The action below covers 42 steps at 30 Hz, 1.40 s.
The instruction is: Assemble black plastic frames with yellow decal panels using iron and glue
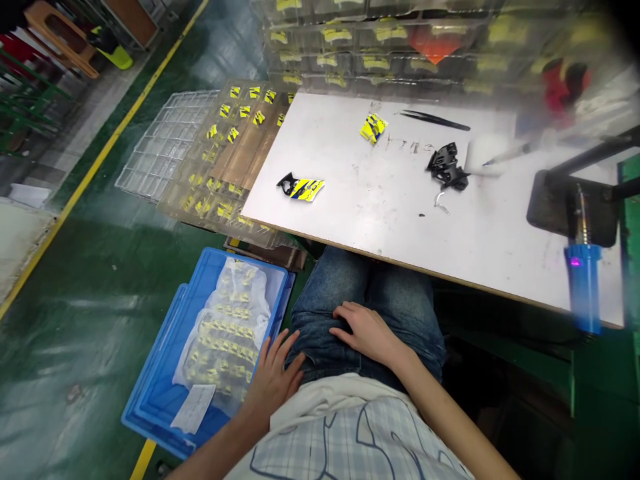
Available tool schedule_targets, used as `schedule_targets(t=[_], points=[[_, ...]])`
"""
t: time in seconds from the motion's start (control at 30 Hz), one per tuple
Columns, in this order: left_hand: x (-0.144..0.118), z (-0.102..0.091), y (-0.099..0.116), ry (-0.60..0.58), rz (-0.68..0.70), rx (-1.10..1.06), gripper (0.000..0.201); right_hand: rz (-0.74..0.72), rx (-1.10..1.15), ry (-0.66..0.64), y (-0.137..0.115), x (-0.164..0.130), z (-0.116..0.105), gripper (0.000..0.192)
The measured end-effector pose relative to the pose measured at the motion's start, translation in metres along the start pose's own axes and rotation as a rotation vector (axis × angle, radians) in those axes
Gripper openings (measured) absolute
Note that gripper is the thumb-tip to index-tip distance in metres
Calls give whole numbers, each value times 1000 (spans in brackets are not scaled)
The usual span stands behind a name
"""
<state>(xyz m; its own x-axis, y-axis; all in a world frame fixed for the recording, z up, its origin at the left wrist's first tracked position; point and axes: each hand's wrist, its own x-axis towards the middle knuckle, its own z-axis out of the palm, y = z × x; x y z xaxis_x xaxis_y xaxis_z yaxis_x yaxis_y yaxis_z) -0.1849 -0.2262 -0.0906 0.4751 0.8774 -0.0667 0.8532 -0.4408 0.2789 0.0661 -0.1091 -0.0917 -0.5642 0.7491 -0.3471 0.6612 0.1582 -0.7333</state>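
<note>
In the lower middle of the frame the person's left hand (277,373) lies at the side of the lap, its fingers spread and touching the jeans (330,283). To the right of it, the right hand (367,333) rests on the jeans, palm down, fingers loosely bent and the thumb held apart from them.

Above the lap, a white counter (360,213) slants across the frame. Near its left end lies a black and yellow piece (304,189), well apart from both hands. A yellow sticker (373,128) lies near the back edge, with black tweezers (435,120) to its right. Below the tweezers sits a small cluster of black parts (448,167), with a blurred pen (510,154) just beside it. At the right end, a blue-handled tool (585,280) points upward in the frame, its metal end in front of a black plate (545,207).

At lower left, near the left hand, a blue bin (156,393) on the green floor (100,320) holds a clear bag (223,340) of yellow pieces and a white paper slip (194,408). Clear trays (173,203) stand left of the counter, the nearer ones bearing more yellow pieces.
</note>
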Motion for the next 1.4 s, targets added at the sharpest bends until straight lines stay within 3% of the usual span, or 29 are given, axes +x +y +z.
schedule_targets(t=[0.27,0.5,0.7,0.93,1.13,1.2,1.4], points=[[1,30,-5,13,-47,33,19,39,124,-1,7,8,18,14],[-10,17,-1,36,-50,-8,17,-43,261,-55,18,6,32,32],[8,19,-6,14,-21,-68,22,-117,381,-130,33,18,31,43],[21,6,7,-24,-164,-64,21,-50,317,51,20,17,35,29],[26,40,8,-9,-306,-178,16,3,236,69,14,12,29,21],[31,52,3,4,-328,-263,23,16,209,62,12,10,25,20],[31,55,-9,22,-371,-521,31,-12,231,44,13,8,25,19]])
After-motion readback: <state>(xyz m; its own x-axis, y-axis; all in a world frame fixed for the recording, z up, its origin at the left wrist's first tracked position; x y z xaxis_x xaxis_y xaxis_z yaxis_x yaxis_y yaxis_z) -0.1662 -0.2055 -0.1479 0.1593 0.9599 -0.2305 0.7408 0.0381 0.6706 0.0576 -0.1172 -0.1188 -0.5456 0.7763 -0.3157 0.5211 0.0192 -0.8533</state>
